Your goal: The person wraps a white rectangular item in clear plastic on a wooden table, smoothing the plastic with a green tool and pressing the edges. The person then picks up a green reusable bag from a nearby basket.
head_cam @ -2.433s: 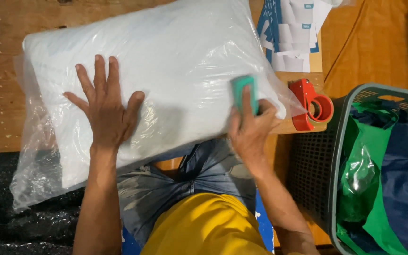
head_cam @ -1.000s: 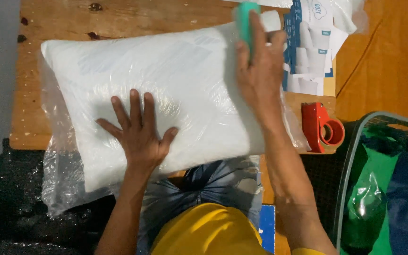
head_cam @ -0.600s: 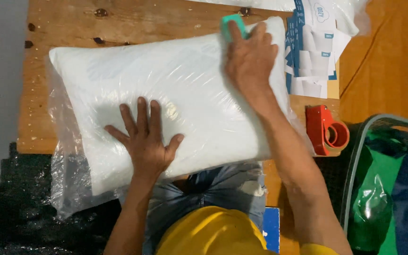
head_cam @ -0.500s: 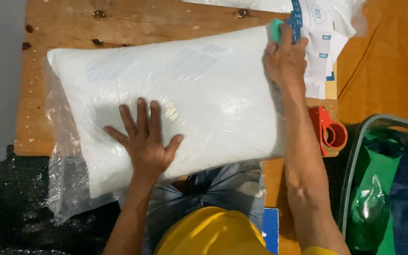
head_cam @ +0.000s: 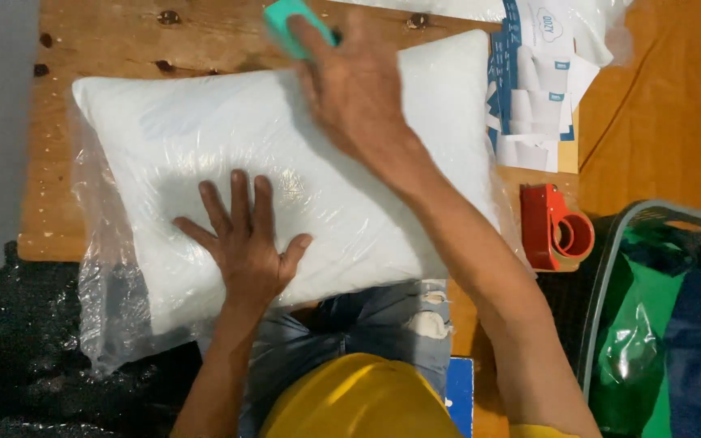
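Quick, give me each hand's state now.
Left hand: open, flat on the bagged pillow.
Right hand: closed on a teal block.

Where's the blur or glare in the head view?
Head view: right hand and its teal pad are motion-smeared; left hand is sharp; soft glare on the pillow plastic; lower left corner falls into dark shadow.

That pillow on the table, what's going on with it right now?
A person has a white pillow in a clear plastic bag lying on a wooden table. The left hand is pressed flat on it, fingers spread. The right hand holds a small teal tool at the pillow's far edge. A red tape dispenser sits off to the right.
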